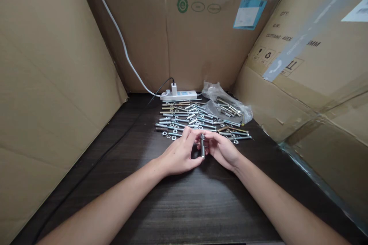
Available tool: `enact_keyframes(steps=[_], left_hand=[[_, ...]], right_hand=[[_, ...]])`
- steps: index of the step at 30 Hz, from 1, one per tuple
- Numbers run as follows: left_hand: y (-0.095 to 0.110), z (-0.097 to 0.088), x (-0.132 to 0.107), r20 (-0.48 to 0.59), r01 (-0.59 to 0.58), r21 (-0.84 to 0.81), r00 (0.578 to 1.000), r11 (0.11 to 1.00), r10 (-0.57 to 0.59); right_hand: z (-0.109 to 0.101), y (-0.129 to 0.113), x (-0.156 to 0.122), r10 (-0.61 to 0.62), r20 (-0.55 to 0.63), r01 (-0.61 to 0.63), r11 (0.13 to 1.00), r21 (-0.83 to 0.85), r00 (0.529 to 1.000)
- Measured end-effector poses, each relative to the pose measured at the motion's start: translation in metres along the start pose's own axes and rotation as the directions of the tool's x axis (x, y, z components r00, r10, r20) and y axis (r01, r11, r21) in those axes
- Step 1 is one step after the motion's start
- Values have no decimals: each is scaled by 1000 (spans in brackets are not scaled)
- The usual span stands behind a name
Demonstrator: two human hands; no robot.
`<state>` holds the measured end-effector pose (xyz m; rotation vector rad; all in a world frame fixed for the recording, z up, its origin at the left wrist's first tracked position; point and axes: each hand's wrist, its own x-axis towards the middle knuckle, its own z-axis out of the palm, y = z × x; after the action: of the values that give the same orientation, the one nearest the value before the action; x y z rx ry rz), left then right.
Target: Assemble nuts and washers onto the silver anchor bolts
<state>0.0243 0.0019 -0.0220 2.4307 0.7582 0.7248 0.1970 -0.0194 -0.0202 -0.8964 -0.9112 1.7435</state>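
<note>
Between my hands stands a metal expansion bolt (202, 147), a silvery sleeve with a nut or washer at its upper end, roughly upright. My left hand (179, 153) is closed on it, the thumb at the lower end and the fingers curled towards the top. My right hand (222, 150) pinches around the upper end, its other fingers curled behind the bolt and partly hidden. Just beyond my hands lie loose threaded rods, sleeves (191, 116), washers (174, 138) and nuts (164, 134), spread in rough rows.
A white power strip (184, 95) with a plugged-in adapter (174, 89) sits at the back. Right of it lies a clear plastic bag (214, 92) with more bolts. A black cable (115, 143) crosses the dark table (184, 203). Cardboard walls (184, 46) enclose three sides.
</note>
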Motion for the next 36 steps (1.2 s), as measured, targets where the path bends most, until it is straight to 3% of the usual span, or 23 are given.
enact_keyframes(steps=[17,26,36], left_hand=[[0,-1,-1,16,-1,7,1000,1000,1],[1,-2,0,43,24,14,999,1000,-25],[1,-2,0,38,25,6,999,1000,-25]], right_hand=[[-2,1,0,-8,13,7,999,49,1000],[0,0,0,-1,-48,2,1000,23,999],[3,-2,-1,-13,-38,13,1000,-7,999]])
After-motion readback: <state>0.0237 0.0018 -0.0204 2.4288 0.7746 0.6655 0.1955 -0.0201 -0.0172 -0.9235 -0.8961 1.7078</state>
